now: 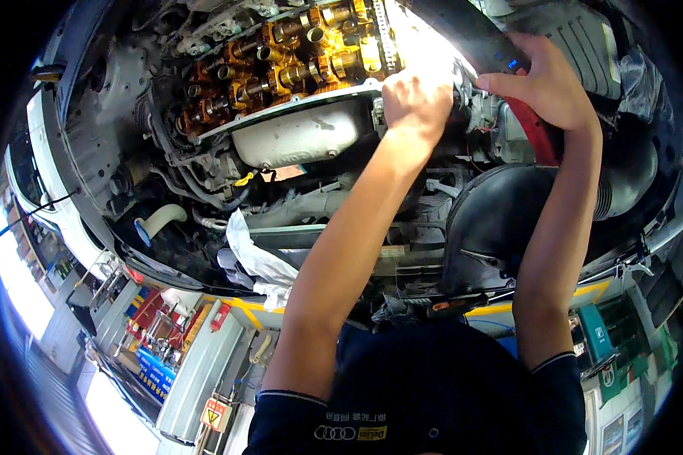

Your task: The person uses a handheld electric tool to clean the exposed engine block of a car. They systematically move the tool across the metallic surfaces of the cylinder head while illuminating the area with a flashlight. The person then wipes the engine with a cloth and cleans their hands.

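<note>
My right hand [548, 85] grips a black and red work light [474, 34], with small blue indicator lights showing by the thumb. Its bright glare falls on the right end of the open engine top [281, 72], where camshafts and amber, oil-coated metal lie exposed. Close to that lit end, my left hand [419, 98] is closed with its knuckles up, beside the timing chain [387, 38]. Whatever its fingers hold is hidden beneath the hand. A silver heat shield [303, 136] sits just left of my left wrist.
A black air duct [493, 220] bulges below my right forearm. A white cloth [254, 254] hangs near the front edge of the engine bay, below a yellow pull handle [243, 180]. A capless pale pipe [159, 222] stands at left. Red equipment [155, 318] stands beyond the car.
</note>
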`<move>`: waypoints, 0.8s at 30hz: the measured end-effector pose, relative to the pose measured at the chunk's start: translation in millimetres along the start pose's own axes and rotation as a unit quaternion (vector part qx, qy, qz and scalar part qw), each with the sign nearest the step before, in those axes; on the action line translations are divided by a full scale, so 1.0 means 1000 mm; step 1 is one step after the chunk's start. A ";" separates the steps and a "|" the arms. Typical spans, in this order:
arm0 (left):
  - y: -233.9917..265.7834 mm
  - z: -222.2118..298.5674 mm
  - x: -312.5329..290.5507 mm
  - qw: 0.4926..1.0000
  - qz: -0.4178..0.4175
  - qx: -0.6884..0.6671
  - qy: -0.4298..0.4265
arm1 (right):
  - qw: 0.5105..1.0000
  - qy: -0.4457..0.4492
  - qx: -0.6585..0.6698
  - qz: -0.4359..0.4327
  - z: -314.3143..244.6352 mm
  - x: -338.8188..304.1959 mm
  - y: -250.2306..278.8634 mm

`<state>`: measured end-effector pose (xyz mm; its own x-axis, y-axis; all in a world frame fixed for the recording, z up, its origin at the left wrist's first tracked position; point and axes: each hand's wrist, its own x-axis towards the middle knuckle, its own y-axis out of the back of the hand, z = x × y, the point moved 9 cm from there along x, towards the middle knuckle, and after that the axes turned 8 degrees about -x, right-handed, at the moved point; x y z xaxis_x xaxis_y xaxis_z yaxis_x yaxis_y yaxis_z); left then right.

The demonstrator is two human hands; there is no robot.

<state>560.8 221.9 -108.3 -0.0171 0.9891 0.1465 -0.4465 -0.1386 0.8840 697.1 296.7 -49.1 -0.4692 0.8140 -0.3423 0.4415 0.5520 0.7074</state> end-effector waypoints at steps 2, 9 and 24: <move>-0.014 -0.009 0.011 0.998 -0.053 0.011 0.020 | 1.000 -0.009 0.007 -0.014 0.001 0.001 -0.001; -0.014 -0.004 0.006 0.997 -0.069 0.006 0.019 | 1.000 0.007 0.002 0.014 -0.003 -0.001 0.002; -0.005 0.006 0.022 0.995 -0.057 0.083 -0.016 | 1.000 -0.017 0.002 -0.003 -0.002 -0.001 0.004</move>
<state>567.9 243.9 -106.6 0.0547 0.9972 0.0519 -0.2902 -0.0339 0.9564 697.7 298.1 -44.8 -0.4457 0.8165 -0.3670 0.4421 0.5572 0.7029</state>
